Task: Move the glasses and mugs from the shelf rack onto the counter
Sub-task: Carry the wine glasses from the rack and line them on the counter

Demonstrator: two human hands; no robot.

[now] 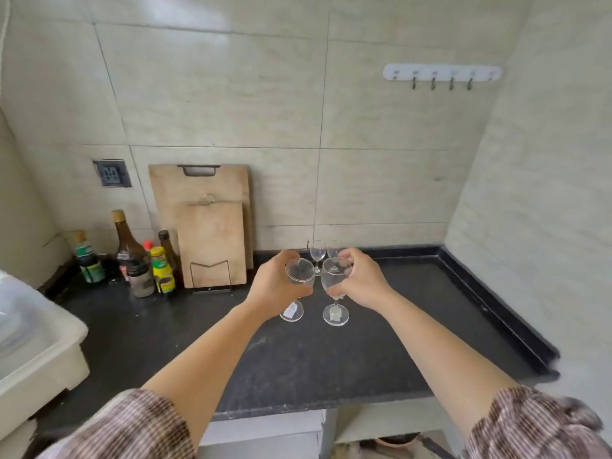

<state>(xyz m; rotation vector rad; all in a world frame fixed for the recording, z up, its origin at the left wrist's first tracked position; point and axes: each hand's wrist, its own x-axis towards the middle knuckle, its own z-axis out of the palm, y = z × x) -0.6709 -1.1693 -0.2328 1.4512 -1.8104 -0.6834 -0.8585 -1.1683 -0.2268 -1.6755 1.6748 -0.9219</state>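
Note:
My left hand (273, 288) grips the bowl of a clear stemmed glass (299, 271) whose foot sits at or just above the black counter (331, 359). My right hand (359, 279) grips a second stemmed glass (334, 276), its foot with a white sticker close to the counter. Whether the feet touch the counter I cannot tell. Two more stemmed glasses (318, 253) stand upright behind them near the back wall. The shelf rack is out of view.
Two wooden cutting boards (212, 240) lean on the wall in a wire stand. Several sauce bottles (132, 256) cluster at the back left. A white plastic bin (36, 352) sits at the left edge. A hook rail (442, 74) hangs on the wall.

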